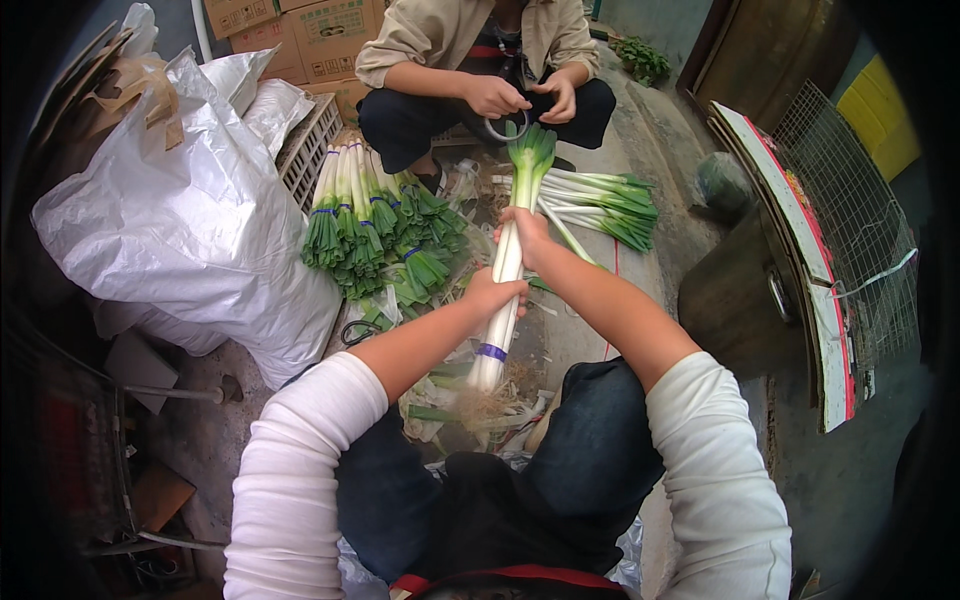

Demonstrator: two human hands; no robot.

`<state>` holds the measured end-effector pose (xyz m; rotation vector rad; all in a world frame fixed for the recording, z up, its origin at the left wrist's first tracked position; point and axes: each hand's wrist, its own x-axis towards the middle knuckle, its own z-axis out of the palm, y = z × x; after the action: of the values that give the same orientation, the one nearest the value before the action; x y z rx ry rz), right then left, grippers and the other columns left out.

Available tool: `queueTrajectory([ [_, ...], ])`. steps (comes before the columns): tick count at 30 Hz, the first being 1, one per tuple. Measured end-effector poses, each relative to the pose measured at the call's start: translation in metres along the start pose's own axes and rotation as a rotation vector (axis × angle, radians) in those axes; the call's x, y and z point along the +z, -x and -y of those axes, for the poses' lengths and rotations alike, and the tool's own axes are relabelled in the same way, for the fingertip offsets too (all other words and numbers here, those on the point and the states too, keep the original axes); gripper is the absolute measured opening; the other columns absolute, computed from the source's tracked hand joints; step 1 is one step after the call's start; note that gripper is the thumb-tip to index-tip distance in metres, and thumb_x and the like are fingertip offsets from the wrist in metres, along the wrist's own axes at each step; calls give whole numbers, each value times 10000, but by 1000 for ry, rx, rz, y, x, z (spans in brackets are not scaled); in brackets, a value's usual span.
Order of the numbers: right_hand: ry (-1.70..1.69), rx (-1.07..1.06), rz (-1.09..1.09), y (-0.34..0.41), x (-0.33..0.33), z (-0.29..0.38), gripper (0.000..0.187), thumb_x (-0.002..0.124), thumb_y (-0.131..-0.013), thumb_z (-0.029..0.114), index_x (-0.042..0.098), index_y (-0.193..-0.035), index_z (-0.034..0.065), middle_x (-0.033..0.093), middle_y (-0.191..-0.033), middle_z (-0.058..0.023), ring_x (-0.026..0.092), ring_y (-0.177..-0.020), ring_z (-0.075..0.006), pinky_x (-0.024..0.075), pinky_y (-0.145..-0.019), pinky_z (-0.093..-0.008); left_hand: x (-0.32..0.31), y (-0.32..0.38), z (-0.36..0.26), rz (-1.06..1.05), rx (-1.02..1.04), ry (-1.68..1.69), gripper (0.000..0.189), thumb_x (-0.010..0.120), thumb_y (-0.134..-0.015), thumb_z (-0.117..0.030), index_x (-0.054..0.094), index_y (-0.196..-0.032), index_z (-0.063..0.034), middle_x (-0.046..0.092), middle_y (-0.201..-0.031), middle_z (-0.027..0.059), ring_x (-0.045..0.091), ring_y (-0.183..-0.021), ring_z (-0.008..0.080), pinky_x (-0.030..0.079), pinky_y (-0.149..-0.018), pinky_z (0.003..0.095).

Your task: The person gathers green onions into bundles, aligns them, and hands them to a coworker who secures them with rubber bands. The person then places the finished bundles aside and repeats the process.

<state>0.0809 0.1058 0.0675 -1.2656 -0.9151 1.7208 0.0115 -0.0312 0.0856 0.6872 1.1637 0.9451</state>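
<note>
Both of my hands are wrapped around a bundle of long green onions [510, 259], held at a slant with the roots toward me and the green tops away. My left hand [495, 294] grips the white stalks about midway. Farther up, nearer the green part, my right hand [526, 234] closes around the same bundle. Purple tape [492, 351] circles the stalks just above the roots. At the cut green tops, a person opposite has a hand [496, 97] on a roll of tape [491, 132]. That person's other hand [559, 97] is beside it.
Taped onion bundles [364, 225] lie ahead on the left; loose onions [600, 202] lie on the right. Scissors [360, 331] rest among leaf scraps. A large white sack [180, 202] and a plastic crate [311, 142] stand left, a metal drum [727, 270] and wire mesh [855, 225] right.
</note>
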Motion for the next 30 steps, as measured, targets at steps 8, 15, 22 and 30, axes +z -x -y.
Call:
queueTrajectory([
  [8,-8,-2,-38,-3,-5,-4,189,570,-679,85,506,-825,-16,565,-632,-163,566,-508,-236,509,-504,-332,3,-6,2,-22,27,-55,275,647,-723,-74,505,-942,10,580,-745,97,604,-585,206,516,-541,327],
  [15,-22,-60,-64,-8,-5,-3,178,576,-663,71,504,-790,-30,555,-617,-152,564,-473,-242,510,-463,-354,5,-7,2,-23,53,-63,276,649,-733,-77,520,-961,10,593,-766,95,603,-610,190,519,-571,308],
  [22,-26,-58,-147,3,1,-1,308,619,-611,69,493,-850,-78,570,-625,-153,596,-465,-238,501,-395,-339,3,-14,8,-62,86,-131,252,633,-748,-77,513,-957,-1,584,-738,73,603,-600,179,519,-561,310],
  [30,30,-71,-196,-6,6,-8,298,618,-624,67,507,-860,-79,564,-636,-171,596,-478,-243,505,-411,-359,-8,-26,20,-28,116,-172,200,603,-763,-72,485,-915,-17,556,-689,74,588,-562,192,518,-536,339],
])
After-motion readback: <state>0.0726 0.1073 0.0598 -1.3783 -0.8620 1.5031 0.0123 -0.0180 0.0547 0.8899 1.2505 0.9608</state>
